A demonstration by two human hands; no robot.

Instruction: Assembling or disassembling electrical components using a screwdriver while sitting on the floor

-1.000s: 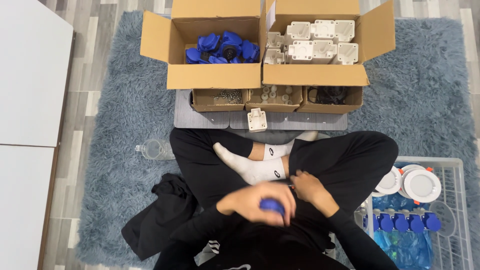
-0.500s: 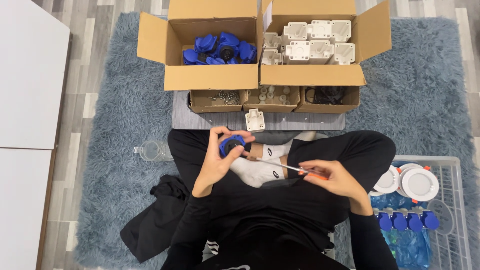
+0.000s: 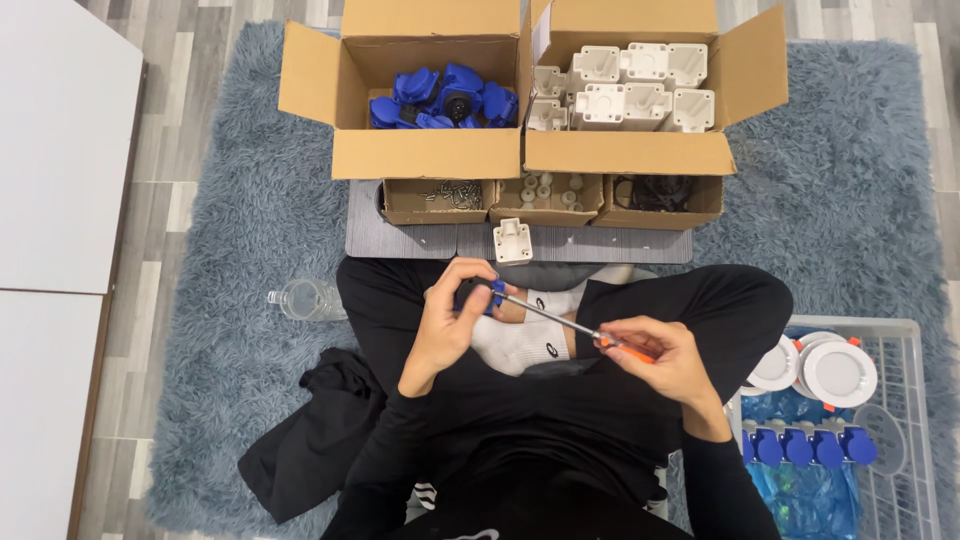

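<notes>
I sit cross-legged on a rug. My left hand (image 3: 452, 318) grips a small blue plastic part (image 3: 482, 293) above my knee. My right hand (image 3: 655, 357) holds a screwdriver with an orange handle (image 3: 622, 346); its thin metal shaft (image 3: 545, 312) runs up and left, with the tip at the blue part. A single white plastic housing (image 3: 512, 240) lies on the grey board (image 3: 400, 241) just beyond my legs.
Two open cardboard boxes stand ahead: one with blue parts (image 3: 440, 98), one with white housings (image 3: 630, 85). Three small trays (image 3: 545, 197) hold screws, small pieces and black cables. A wire basket (image 3: 900, 420) at right holds finished blue pieces and white round lamps. A plastic bottle (image 3: 305, 298) lies left.
A second ago both hands were close together low at my lap. Since then the left hand rose with the blue part, and the right hand brought the screwdriver tip to it.
</notes>
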